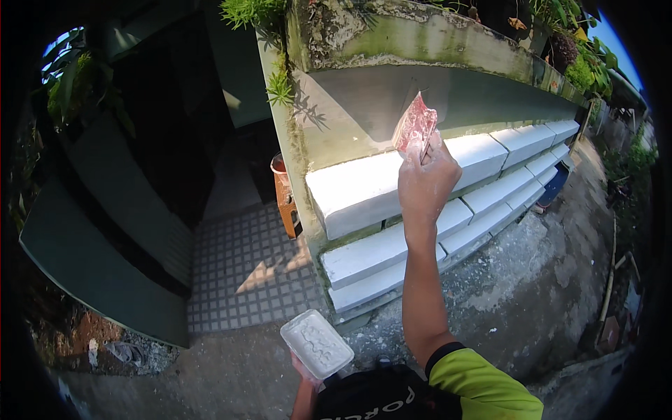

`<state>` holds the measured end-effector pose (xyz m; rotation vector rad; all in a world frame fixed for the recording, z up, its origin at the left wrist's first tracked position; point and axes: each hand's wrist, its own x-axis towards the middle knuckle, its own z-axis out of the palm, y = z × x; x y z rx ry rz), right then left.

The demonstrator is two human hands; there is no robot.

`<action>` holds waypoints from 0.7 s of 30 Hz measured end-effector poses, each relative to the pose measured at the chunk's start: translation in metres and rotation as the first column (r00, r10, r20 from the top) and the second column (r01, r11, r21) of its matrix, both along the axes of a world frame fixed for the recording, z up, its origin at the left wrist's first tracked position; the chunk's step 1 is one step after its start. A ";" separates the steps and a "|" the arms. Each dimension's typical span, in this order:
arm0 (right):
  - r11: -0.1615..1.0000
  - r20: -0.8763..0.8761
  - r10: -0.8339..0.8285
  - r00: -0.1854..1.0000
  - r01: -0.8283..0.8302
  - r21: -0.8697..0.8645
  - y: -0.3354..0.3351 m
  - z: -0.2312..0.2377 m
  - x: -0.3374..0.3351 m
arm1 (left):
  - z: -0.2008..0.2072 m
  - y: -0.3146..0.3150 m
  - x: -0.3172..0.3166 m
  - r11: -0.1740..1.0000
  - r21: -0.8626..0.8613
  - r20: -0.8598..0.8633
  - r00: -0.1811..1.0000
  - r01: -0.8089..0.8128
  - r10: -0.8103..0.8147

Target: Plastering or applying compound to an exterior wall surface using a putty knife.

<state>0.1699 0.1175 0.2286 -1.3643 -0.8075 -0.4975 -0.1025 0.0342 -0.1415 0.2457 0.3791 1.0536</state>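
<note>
My raised right hand (425,180) is closed around the lower end of a thin reddish-pink flat piece (418,120), crumpled-edged and smeared with white. Whether it is plastic, paper or cloth I cannot tell. It is in front of the grey wall panel (483,98), just above the top row of white blocks (364,183); whether it touches the wall is unclear. White smears also mark the fingers. Low in the view, my left hand (302,369) holds a shallow white tray (317,343) from beneath and the side. White paste or thick paint lies inside it, and most of those fingers are hidden.
Stepped white blocks curve away to the right, under a mossy planter ledge (420,31) with plants. To the left is a doorway with a tiled floor (245,294), an orange-brown stand (285,199) and a dark green panel (98,259). Rough concrete ground (518,280) runs alongside.
</note>
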 end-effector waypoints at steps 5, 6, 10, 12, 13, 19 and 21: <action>0.975 0.207 -0.084 0.975 0.123 -0.186 0.028 -0.009 0.010 | 0.006 -0.005 0.002 0.999 0.002 0.018 0.999 0.044 -0.044; 0.973 0.267 -0.011 0.964 0.071 -0.217 0.029 -0.014 -0.004 | 0.006 -0.005 0.003 0.999 0.008 -0.001 0.999 0.039 -0.039; 0.867 -0.057 0.456 0.888 -0.458 -0.198 -0.006 -0.025 -0.028 | 0.016 -0.011 0.009 0.998 0.010 -0.030 0.997 0.065 -0.065; 0.822 -0.158 0.553 0.818 -0.567 -0.056 -0.030 -0.030 -0.031 | 0.026 -0.012 0.014 0.996 0.003 0.000 0.996 0.090 -0.090; 0.762 -0.241 0.643 0.727 -0.641 0.097 -0.041 -0.037 -0.031 | 0.030 -0.012 0.018 0.993 0.000 0.030 0.992 0.120 -0.120; 0.692 -0.406 0.650 0.642 -0.721 -0.034 -0.087 -0.095 -0.014 | 0.039 0.010 0.043 0.985 -0.036 0.013 0.986 0.169 -0.168; 0.653 -0.461 0.631 0.624 -0.748 -0.118 -0.103 -0.118 -0.014 | 0.047 0.017 0.052 0.983 -0.071 0.004 0.985 0.172 -0.172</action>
